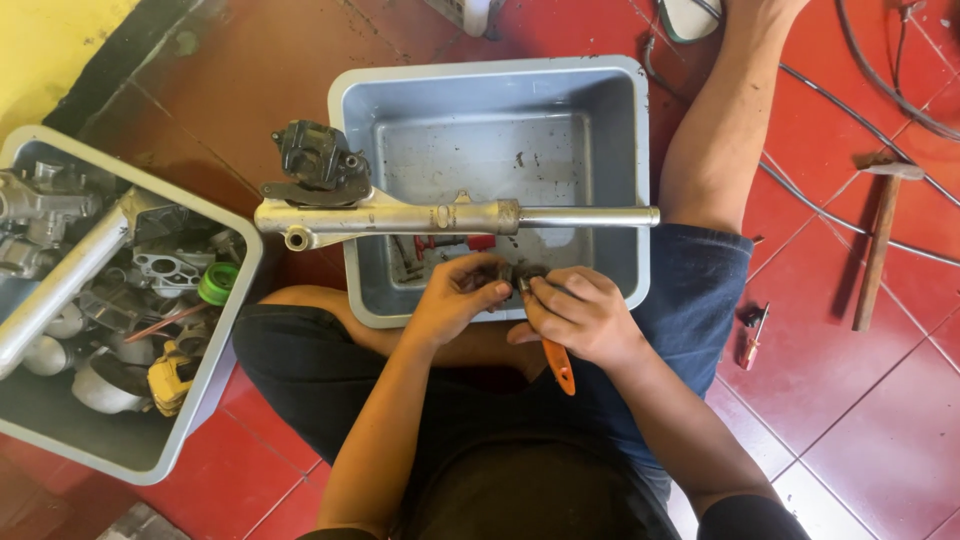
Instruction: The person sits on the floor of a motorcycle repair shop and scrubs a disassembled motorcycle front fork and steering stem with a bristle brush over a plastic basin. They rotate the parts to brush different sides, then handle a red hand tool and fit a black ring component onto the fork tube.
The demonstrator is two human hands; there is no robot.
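Right, both hands pinch a small dark part (512, 275) over the grey tub's (490, 75) near rim; right hand (578, 318) also holds an orange-handled tool (559, 365). Fork tube (450, 216) spans the tub; hammer (880, 240) right, parts bin (120, 455) left. Left hand (455, 298).

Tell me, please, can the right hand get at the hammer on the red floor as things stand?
Probably not at once. The right hand is busy holding an orange-handled tool against a small part, and the bent knee lies between it and the hammer.
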